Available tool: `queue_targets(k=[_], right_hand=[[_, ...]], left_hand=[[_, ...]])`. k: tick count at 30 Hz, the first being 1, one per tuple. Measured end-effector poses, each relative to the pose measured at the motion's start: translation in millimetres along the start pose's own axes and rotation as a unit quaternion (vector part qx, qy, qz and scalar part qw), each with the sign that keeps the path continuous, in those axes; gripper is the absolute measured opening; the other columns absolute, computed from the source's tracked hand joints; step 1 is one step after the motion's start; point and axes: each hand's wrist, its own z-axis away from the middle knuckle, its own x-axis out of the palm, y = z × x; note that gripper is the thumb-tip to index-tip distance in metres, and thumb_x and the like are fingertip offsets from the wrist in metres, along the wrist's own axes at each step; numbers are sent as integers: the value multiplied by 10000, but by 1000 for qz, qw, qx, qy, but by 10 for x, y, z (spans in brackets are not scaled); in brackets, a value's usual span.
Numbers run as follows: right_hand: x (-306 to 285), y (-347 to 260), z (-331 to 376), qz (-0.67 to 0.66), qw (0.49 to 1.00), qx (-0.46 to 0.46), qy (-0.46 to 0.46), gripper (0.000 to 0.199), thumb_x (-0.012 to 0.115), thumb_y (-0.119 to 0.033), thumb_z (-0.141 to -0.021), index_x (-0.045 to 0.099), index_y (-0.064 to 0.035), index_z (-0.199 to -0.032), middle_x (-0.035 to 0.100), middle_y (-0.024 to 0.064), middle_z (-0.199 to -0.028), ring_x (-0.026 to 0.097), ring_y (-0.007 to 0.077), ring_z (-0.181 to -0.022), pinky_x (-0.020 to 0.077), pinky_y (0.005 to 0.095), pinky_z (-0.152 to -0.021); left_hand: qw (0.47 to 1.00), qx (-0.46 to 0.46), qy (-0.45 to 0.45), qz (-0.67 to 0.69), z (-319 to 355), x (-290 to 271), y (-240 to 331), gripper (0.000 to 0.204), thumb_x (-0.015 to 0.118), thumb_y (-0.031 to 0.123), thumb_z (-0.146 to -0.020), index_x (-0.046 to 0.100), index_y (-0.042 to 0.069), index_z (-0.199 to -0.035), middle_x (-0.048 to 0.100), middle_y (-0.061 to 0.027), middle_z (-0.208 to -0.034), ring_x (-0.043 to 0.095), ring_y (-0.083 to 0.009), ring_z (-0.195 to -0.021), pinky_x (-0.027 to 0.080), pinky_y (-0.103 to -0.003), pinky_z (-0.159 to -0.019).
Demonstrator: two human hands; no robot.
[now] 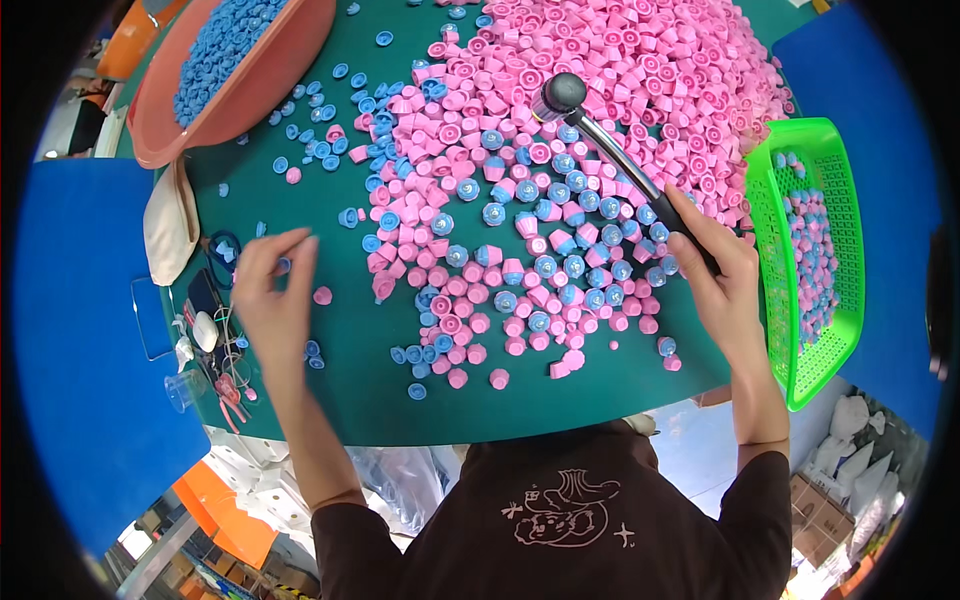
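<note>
My right hand (718,270) is wrapped round the black grip of a hammer (625,165) with a rounded black head. The head is over the pink pieces, at the far end of the metal shaft. Over the left part of the table, my left hand (272,300) has thumb and forefinger tips together in a pinch; what they hold, if anything, I cannot make out. A small blue cap (284,265) shows in the gap between them. Around the hammer lie small pink cups (520,270), several with blue caps (494,214) fitted on them.
A heap of pink cups (640,60) covers the far table. At far left stands a salmon basin (290,70) of blue caps; at right, a green basket (820,370) holds pink-and-blue pieces. A cream pouch (170,225), pink-handled pliers (229,392) and clear cup (184,390) lie left.
</note>
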Motion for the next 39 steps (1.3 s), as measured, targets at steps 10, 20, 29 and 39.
queue_targets(k=[10,20,29,39], right_hand=[[-131,211,314,1,995,95,-30,445,597,-58,-927,544,-51,-1369,677,13,-956,532,34,-715,416,183,-608],[65,423,203,-44,999,14,-24,450,584,-126,-967,504,-54,-1403,618,-36,-906,417,2,-637,290,156,-545],[-16,184,270,-90,982,157,-47,435,631,-107,-936,546,-25,-1354,667,84,-1166,580,89,-945,448,224,-846],[-39,179,200,-66,993,95,-24,407,641,-28,-891,597,-18,-1295,689,121,-1172,623,106,-1001,470,243,-877]], left_hand=[[1000,3,11,7,-290,54,6,105,710,107,-819,693,41,-899,657,-65,-782,586,-178,-694,432,-296,-611],[980,-177,-29,-91,618,-231,-592,239,760,163,-795,710,27,-986,689,-56,-828,565,-130,-698,454,-266,-647],[987,-135,-77,-44,911,-480,-717,221,750,119,-789,697,54,-993,666,-76,-888,579,-181,-735,459,-298,-652],[993,-116,-29,-2,906,-414,-812,251,761,77,-795,695,46,-1036,644,-30,-894,525,-116,-703,396,-242,-601]])
